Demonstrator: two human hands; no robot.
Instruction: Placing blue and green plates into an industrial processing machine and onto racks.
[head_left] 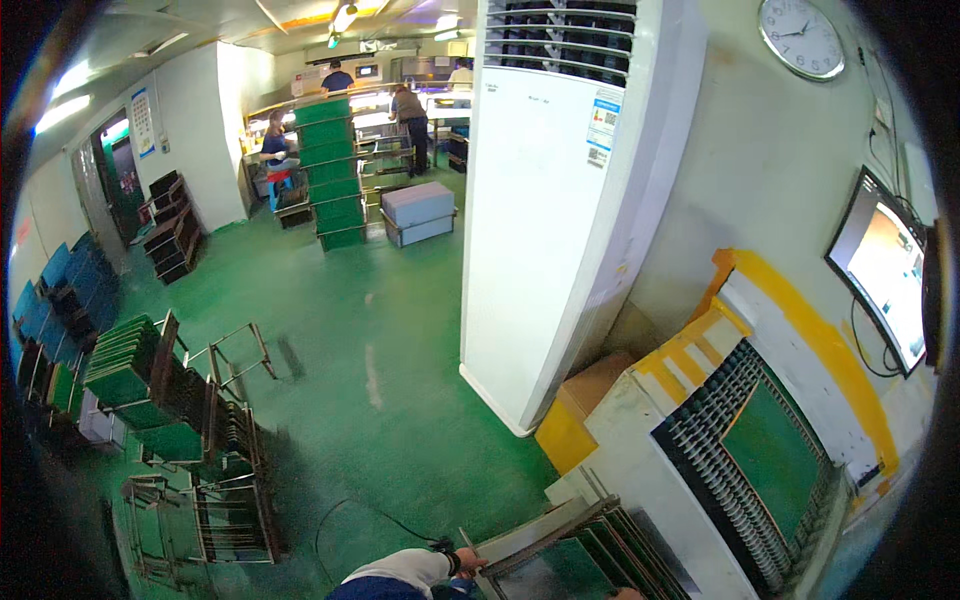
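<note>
At the lower edge, my left hand (466, 562), at the end of a white sleeve, is closed around the left rim of a rack (530, 545). Several flat green boards (615, 545) stand in the rack, side by side. Only a sliver of my right hand (626, 594) shows at the bottom edge, by the boards; its fingers are hidden. Just to the right, a large green board (775, 450) lies flat on the black rollers (700, 430) of a conveyor machine.
A tall white air conditioner (545, 230) stands ahead. Racks of green boards (130, 370) stand at left, with a bare metal frame (235, 355) beside them. A thin black cable (345, 503) lies on the floor. A screen (885, 270) hangs right. People work at far benches.
</note>
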